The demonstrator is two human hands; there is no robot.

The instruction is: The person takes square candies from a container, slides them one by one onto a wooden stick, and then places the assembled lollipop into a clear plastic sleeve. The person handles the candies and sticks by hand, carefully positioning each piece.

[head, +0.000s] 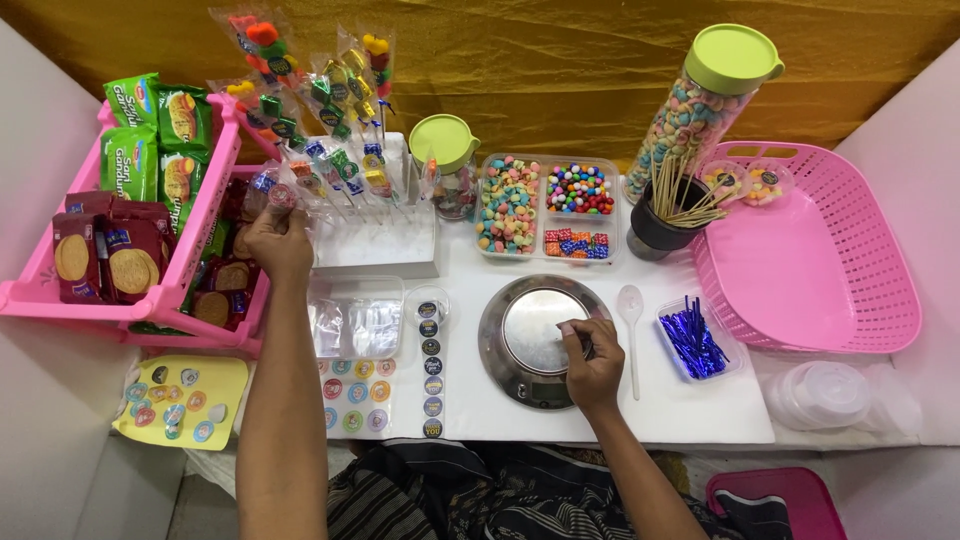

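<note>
My left hand (277, 238) reaches to the far left and pinches a wrapped candy skewer (281, 196) near the white stand (375, 245), which holds several other wrapped skewers (340, 120). My right hand (592, 362) rests with curled fingers on the round metal kitchen scale (527, 330) at the table's middle; whether it holds something small I cannot tell. A white plastic spoon (631, 320) lies just right of the scale.
A pink rack (190, 240) of biscuit packs stands at left. At the back are a divided tray of candies (545, 205), two green-lidded jars (705, 100), a cup of wooden sticks (665, 215). A pink basket (820, 260), blue twist ties (692, 340), sticker sheets (355, 385) and clear bags (355, 320) are around.
</note>
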